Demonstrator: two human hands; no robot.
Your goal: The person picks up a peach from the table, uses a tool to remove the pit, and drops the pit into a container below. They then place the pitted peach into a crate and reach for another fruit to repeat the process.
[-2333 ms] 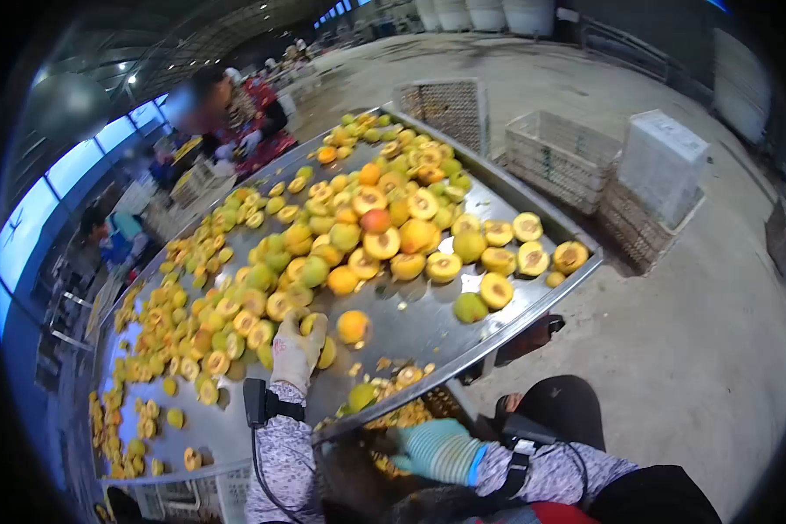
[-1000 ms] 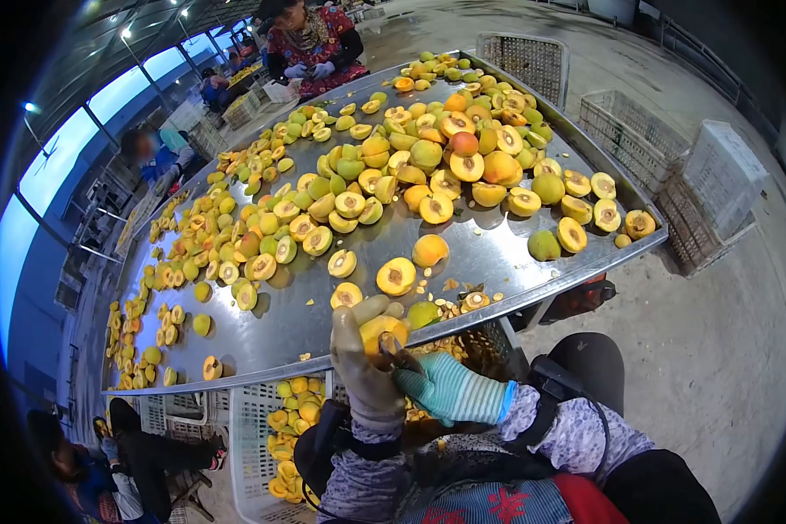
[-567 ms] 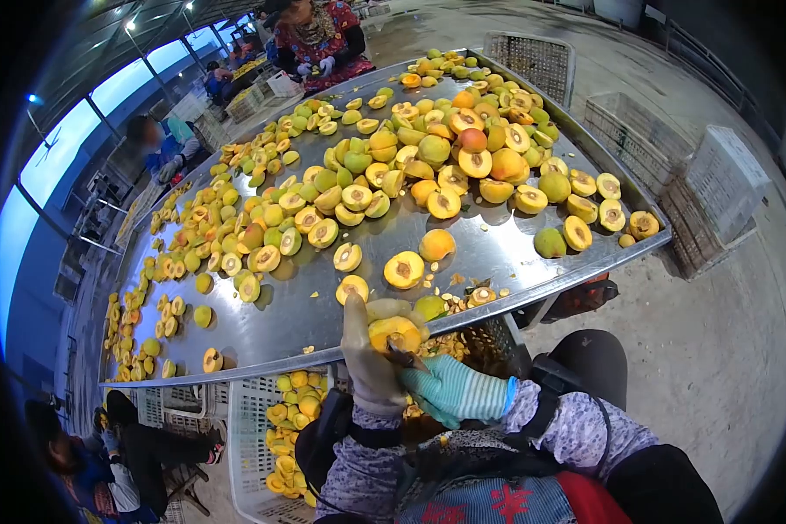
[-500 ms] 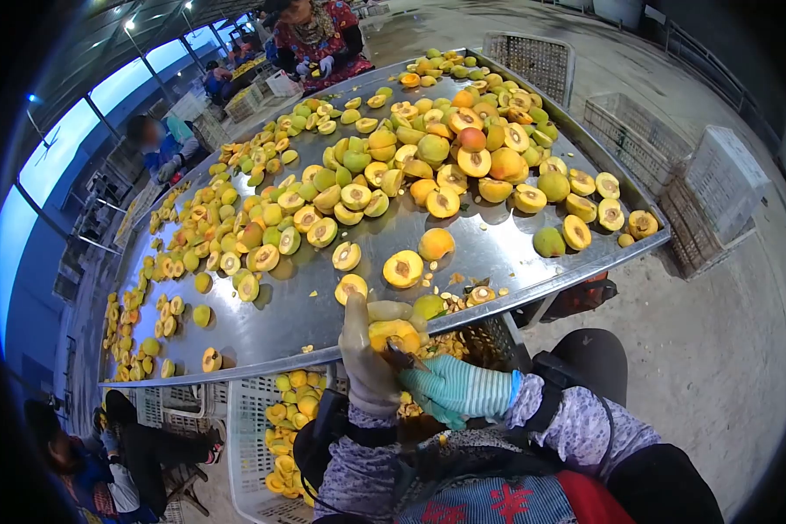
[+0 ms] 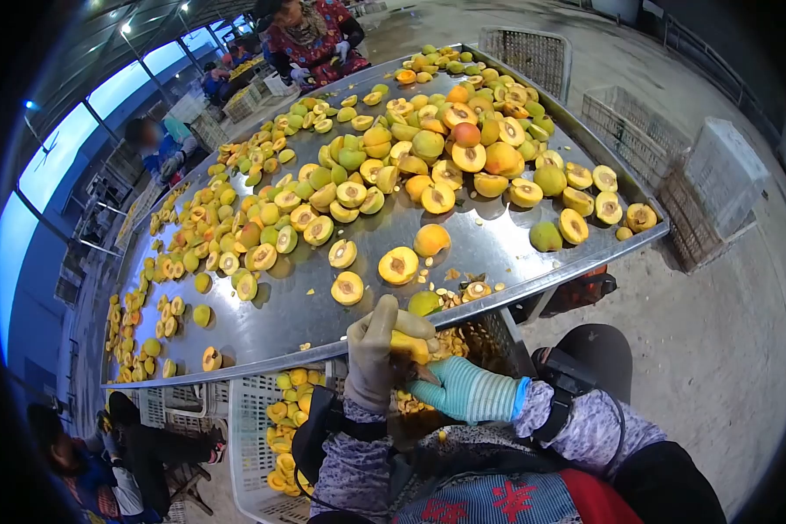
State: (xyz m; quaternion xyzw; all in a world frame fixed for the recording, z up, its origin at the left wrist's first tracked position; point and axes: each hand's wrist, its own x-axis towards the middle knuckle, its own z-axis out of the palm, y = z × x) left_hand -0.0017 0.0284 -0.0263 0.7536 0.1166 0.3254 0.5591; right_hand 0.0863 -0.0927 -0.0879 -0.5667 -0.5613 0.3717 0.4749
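Lower middle of the frame: left hand in a beige work glove (image 5: 371, 349) is clamped round a yellow-orange peach half (image 5: 409, 346), fingers curled over the top, holding it just below the near rim of the big shiny steel sorting table (image 5: 323, 319). Right hand in a teal ribbed glove (image 5: 463, 390) is pressed up against the fruit from the right, closed on what looks like a small tool, but tbh it's mostly hidden so can't tell what it is. Hands are basically together, touching at the fruit.

My read: this is the pitting/cutting step, mid-way on this one piece. Next move prob needs the stone worked loose w/o tearing the flesh, then somewhere to drop the half, maybe the white plastic crate with yellow fruit (image 5: 262, 410) at lower left under the table.

On the table: loads of halved and whole yellow-green peaches (image 5: 341, 183) across the upper middle, a cut half facing up (image 5: 398, 265) and a whole green one (image 5: 424, 303) nearest the hands. Other ppl sit at the far side, upper left.
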